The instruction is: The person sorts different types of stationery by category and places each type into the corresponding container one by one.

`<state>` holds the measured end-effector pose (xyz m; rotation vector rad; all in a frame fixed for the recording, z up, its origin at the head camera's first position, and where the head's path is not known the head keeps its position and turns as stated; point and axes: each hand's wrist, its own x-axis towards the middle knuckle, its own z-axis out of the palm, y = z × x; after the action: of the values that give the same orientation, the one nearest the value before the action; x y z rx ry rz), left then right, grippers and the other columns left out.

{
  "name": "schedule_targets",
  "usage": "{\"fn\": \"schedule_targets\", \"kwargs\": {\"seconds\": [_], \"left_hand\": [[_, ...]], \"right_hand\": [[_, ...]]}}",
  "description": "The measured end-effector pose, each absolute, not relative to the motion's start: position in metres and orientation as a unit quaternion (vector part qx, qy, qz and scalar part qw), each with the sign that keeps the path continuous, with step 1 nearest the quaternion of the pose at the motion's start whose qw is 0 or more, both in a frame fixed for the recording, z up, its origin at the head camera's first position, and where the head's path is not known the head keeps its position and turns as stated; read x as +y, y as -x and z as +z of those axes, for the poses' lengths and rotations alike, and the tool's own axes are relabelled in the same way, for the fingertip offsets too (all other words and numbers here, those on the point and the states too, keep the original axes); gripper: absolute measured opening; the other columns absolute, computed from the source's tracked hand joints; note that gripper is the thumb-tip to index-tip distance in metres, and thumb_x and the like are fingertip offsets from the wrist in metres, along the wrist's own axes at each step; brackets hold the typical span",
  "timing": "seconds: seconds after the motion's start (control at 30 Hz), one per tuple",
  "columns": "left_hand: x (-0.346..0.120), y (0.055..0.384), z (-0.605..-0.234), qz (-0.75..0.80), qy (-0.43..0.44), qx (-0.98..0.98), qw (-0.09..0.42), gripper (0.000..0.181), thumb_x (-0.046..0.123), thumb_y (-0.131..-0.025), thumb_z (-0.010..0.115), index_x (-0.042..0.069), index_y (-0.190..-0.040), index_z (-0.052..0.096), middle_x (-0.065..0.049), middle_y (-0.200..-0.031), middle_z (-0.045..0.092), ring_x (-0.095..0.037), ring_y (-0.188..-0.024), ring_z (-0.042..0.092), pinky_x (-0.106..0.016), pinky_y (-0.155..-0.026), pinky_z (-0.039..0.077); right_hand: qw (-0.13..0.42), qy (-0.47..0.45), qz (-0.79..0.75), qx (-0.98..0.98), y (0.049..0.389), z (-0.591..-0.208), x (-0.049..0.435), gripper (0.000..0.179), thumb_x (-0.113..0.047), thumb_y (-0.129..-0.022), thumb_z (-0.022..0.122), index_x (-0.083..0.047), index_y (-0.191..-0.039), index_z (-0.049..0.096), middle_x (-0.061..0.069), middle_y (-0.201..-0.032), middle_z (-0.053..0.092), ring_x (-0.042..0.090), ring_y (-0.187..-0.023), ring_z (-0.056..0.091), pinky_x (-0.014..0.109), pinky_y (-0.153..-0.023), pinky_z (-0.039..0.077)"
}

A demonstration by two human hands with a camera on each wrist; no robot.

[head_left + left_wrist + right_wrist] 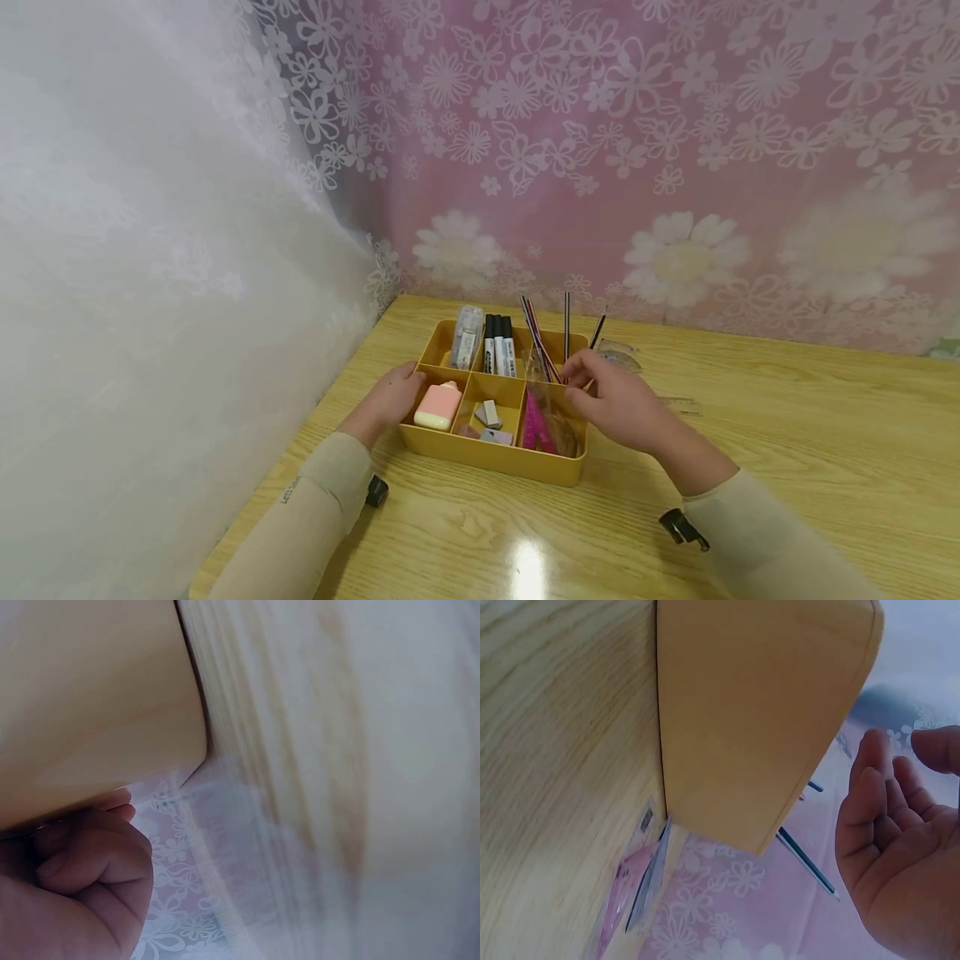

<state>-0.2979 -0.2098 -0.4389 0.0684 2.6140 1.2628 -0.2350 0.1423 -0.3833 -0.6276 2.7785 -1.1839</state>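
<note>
A yellow desk organizer (491, 454) with several compartments stands on the table. My left hand (393, 393) grips its left rim, and in the left wrist view the fingers (97, 859) curl at the organizer's wall (97, 697). Over the right side, my right hand (618, 402) hovers with thumb and fingers apart and nothing between them; the right wrist view shows this hand (907, 847) beside the top edge. Pencils (534, 329) lean in the back right compartment. A pink set square (537, 427) and clear pieces lie in the front right one.
The organizer also holds black-capped markers (499, 350), a clear case (467, 337), a pink-and-cream bottle-shaped item (438, 407) and erasers (491, 414). Clear drawing tools (621, 357) and a small ruler (681, 406) lie on the table to the right. Curtains hang behind and left.
</note>
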Motion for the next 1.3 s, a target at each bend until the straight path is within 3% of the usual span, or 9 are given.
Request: {"fn": "schedule_targets", "kwargs": {"seconds": [0.37, 0.63, 0.77, 1.03, 1.3], "left_hand": [[-0.210, 0.299, -0.439, 0.425, -0.027, 0.897, 0.119, 0.050, 0.033, -0.111, 0.030, 0.006, -0.150, 0.047, -0.015, -0.147, 0.051, -0.034, -0.138, 0.043, -0.056, -0.114, 0.032], [-0.209, 0.299, -0.439, 0.427, -0.027, 0.896, 0.117, 0.050, 0.033, -0.111, 0.031, 0.006, -0.149, 0.047, -0.015, -0.148, 0.050, -0.034, -0.139, 0.042, -0.056, -0.115, 0.030], [-0.210, 0.299, -0.439, 0.428, -0.028, 0.896, 0.117, 0.050, 0.033, -0.111, 0.031, 0.006, -0.150, 0.046, -0.015, -0.148, 0.049, -0.034, -0.140, 0.042, -0.056, -0.114, 0.031], [-0.210, 0.299, -0.440, 0.428, -0.026, 0.896, 0.114, 0.049, 0.032, -0.111, 0.031, 0.007, -0.148, 0.048, -0.014, -0.146, 0.051, -0.034, -0.137, 0.045, -0.056, -0.114, 0.032], [-0.210, 0.300, -0.441, 0.424, -0.020, 0.898, 0.119, 0.050, 0.034, -0.111, 0.031, 0.007, -0.150, 0.047, -0.014, -0.149, 0.049, -0.035, -0.140, 0.042, -0.056, -0.115, 0.030]], "right_hand": [[-0.005, 0.179, -0.338, 0.924, 0.241, -0.381, 0.172, 0.018, -0.020, -0.102, 0.058, -0.012, -0.118, 0.059, 0.002, -0.105, 0.066, 0.016, -0.082, 0.060, 0.037, -0.069, 0.050], [-0.003, 0.152, -0.312, 0.938, 0.253, -0.391, 0.203, 0.020, -0.019, -0.102, 0.056, -0.008, -0.118, 0.058, 0.005, -0.104, 0.065, 0.018, -0.078, 0.058, 0.036, -0.066, 0.048], [0.011, 0.144, -0.295, 0.944, 0.259, -0.397, 0.215, 0.024, -0.020, -0.101, 0.058, -0.006, -0.120, 0.059, 0.009, -0.108, 0.065, 0.023, -0.086, 0.062, 0.041, -0.070, 0.052], [0.056, 0.138, -0.268, 0.952, 0.270, -0.413, 0.228, 0.041, -0.023, -0.099, 0.064, 0.004, -0.130, 0.058, 0.025, -0.121, 0.061, 0.040, -0.107, 0.060, 0.055, -0.082, 0.052], [0.056, 0.167, -0.176, 0.969, 0.279, -0.433, 0.225, 0.056, -0.037, -0.091, 0.073, 0.003, -0.128, 0.062, 0.021, -0.113, 0.061, 0.034, -0.095, 0.060, 0.054, -0.078, 0.052]]}}
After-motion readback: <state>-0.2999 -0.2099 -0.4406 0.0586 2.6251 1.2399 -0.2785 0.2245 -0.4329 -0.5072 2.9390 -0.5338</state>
